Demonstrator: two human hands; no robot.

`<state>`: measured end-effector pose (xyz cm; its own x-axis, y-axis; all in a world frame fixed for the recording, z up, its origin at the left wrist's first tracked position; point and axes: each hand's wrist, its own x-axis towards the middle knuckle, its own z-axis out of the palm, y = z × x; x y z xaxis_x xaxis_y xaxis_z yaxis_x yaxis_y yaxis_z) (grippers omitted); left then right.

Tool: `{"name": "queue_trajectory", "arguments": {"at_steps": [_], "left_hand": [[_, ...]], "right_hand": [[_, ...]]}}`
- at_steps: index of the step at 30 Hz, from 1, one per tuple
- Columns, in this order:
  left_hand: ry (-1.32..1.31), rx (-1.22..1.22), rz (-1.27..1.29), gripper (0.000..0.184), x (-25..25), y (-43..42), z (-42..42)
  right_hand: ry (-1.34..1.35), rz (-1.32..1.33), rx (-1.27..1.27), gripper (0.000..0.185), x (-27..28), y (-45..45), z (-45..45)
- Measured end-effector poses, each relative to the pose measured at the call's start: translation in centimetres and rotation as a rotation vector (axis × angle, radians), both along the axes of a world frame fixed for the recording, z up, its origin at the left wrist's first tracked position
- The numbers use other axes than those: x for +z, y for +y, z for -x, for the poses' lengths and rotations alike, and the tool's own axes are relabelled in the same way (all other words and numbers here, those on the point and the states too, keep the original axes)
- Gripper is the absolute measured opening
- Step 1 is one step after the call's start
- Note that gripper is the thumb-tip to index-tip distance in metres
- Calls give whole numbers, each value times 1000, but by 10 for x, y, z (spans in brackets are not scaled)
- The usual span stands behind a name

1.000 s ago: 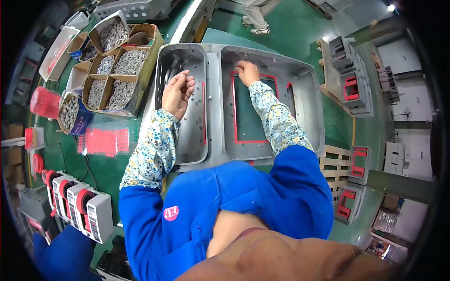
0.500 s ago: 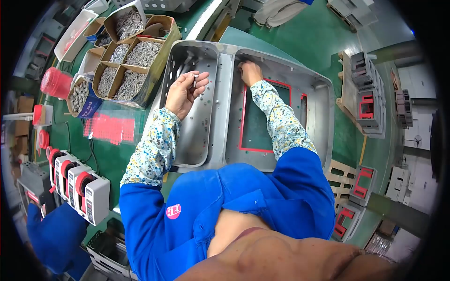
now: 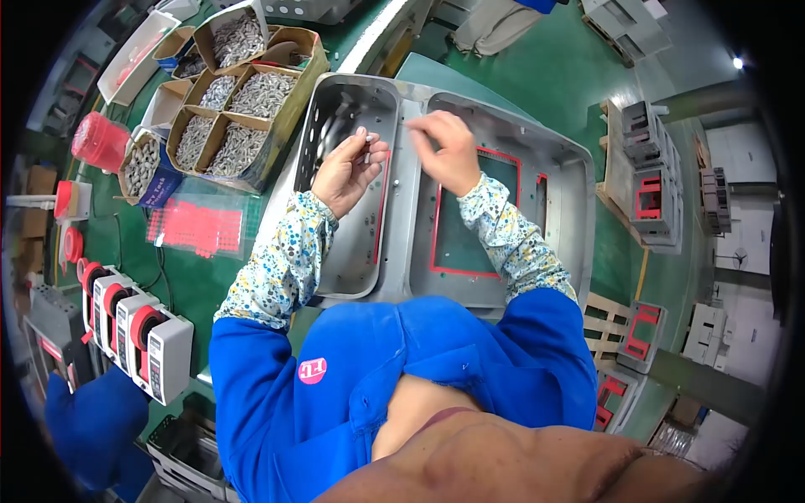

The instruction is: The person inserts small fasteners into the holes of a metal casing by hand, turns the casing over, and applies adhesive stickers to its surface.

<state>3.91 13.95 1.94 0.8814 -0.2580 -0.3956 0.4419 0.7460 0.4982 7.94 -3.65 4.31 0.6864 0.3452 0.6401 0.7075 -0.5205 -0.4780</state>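
Note:
My left hand (image 3: 350,173) is palm up over the left compartment of a grey metal housing (image 3: 408,168), its fingers curled round small pale metal pieces (image 3: 369,149). One piece sits near the thumb and index fingertips. My right hand (image 3: 447,149) hangs over the divider and the upper part of the right compartment, its fingers stretched toward my left hand and a little blurred. I see nothing in it. Several small studs dot the housing floor. Red strip (image 3: 434,235) outlines a rectangular opening in the right compartment.
To the left, a divided cardboard box (image 3: 289,113) holds many small metal pieces. Beside it lie a smaller box (image 3: 138,172), a red perforated sheet (image 3: 197,226) and a red container (image 3: 99,141). Tape dispensers (image 3: 155,352) stand lower left. More grey housings (image 3: 654,197) are stacked at right.
My right hand has lifted from the upper left corner of the right compartment, moving toward my left hand with its fingers extended. My left hand has shifted slightly right, still holding the small pieces.

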Motion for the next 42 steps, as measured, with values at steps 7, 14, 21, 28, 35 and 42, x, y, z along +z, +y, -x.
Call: {"name": "queue_trajectory", "arguments": {"at_steps": [7,14,21,28,35,42], "left_hand": [[-40,6,177,38,9,3,2],[-132,8,308,44,9,1,3],[-86,41,308,43,5,1,3],[-82,58,451,34,-9,-2,0],[-33,232,323,26,2,3,0],[-199,435,197,24,31,40,-2]], "right_hand": [[-19,97,109,7,25,29,16],[-173,321,183,17,21,39,21],[-21,220,225,9,10,42,11],[-12,233,186,7,13,48,12],[16,139,220,15,28,52,22],[128,343,349,18,56,53,78]]}}
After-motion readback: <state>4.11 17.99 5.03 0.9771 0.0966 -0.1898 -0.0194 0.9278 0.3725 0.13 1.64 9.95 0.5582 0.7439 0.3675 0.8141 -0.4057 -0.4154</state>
